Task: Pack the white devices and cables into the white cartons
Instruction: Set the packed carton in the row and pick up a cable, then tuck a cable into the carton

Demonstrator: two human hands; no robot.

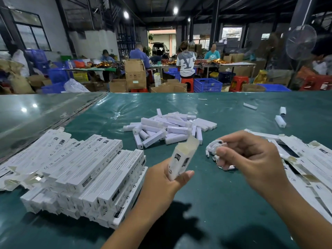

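Single head-worn view looks forward and down, close over the green table (206, 203)

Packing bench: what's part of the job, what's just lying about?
In the job:
left hand holding open carton
right hand pinching coiled cable
device pile
filled carton stack
flat cartons

Lying about:
stray white pieces
fan
blue crates

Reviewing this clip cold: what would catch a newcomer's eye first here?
Probably the two hands low in the middle: the left hand holds a carton with its top flap open, and the right hand pinches a coiled white cable beside it. Next, the stack of cartons at the left and the pile of devices mid-table on the green mat.
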